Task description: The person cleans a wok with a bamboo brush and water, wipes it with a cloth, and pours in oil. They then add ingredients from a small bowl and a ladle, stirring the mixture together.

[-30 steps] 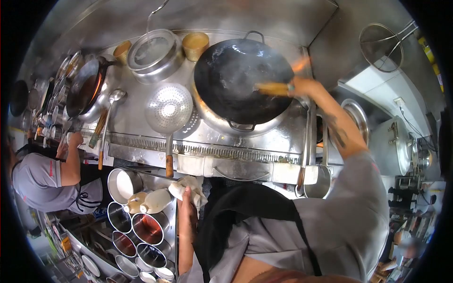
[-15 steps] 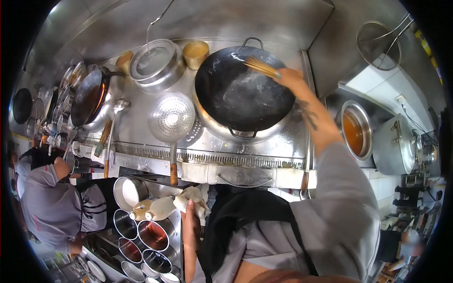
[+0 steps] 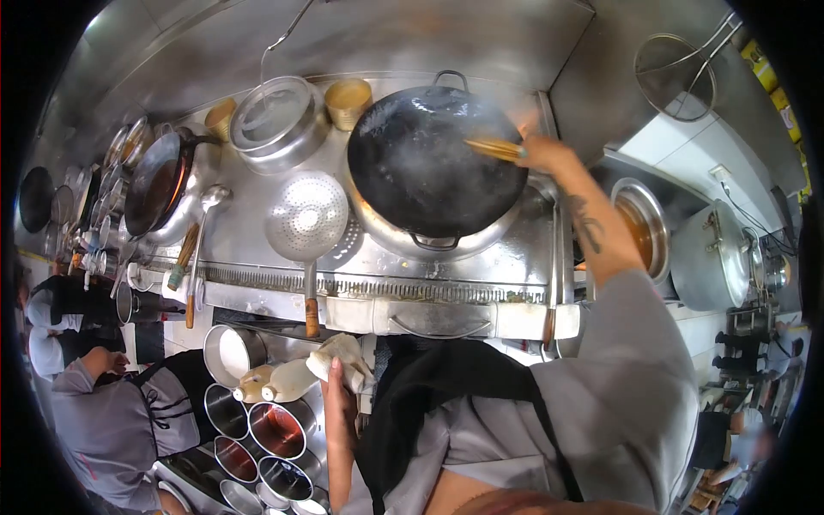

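Black wok, loop-handled front and back, sits on the steel range, its dark inside hazed with steam and marked by pale streaks. Nearer than the wok, to its lower left, the left hand has its thumb against a crumpled pale cloth. At the wok's right rim, the right hand is closed round a bamboo brush that reaches over the inside. Just left of the wok lies a perforated skimmer; a metal wall rises behind it. Far left of the wok is a co-worker. The left fingers are mostly hidden, so I cannot tell how they grip; steam blurs whether the brush tips touch. Right of the wok, the forearm partly covers an orange-filled pot.
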A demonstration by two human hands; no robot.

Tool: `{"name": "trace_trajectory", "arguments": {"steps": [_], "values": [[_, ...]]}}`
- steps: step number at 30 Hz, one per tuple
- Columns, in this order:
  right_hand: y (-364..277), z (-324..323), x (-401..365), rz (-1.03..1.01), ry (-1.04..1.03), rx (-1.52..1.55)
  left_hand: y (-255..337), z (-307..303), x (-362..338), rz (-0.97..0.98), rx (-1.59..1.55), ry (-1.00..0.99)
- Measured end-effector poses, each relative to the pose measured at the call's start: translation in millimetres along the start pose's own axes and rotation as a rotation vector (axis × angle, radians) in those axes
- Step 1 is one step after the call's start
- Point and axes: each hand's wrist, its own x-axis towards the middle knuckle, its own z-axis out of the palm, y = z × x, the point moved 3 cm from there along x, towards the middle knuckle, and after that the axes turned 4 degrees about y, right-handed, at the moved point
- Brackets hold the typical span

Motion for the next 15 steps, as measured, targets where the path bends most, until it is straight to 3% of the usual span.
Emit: {"name": "trace_trajectory", "arguments": {"steps": [2, 5, 7, 9, 11, 13, 15], "values": [[-40.0, 22.6, -4.1, 0.103, 0.187, -0.121, 5.4, 11.9, 1.0, -0.010, -0.004, -0.064], [-40.7, 20.6, -33.7, -0.177, -0.026, 0.128, 4.6, 3.4, -1.0, -0.067, 0.001, -0.129], [0.5, 19.0, -9.7, -0.173, -0.041, 0.112, 12.4, 5.2, -9.0, -0.077, 0.057, -0.140], [4.3, 9.1, 18.6, -0.110, -0.067, 0.047, 15.9, 16.1, -20.0, 0.056, 0.144, -0.071], [-29.8, 22.2, 58.4, -0.011, 0.252, -0.009, 18.4, 22.9, -27.6, 0.099, 0.224, -0.036], [-86.5, 38.6, 59.6, -0.036, 0.342, 0.125, 9.6, 23.5, -22.2, 0.063, 0.211, -0.115], [-126.7, 63.2, 52.5, -0.150, 0.246, 0.258, 10.1, 26.9, -20.9, 0.012, 0.220, -0.179]]}}
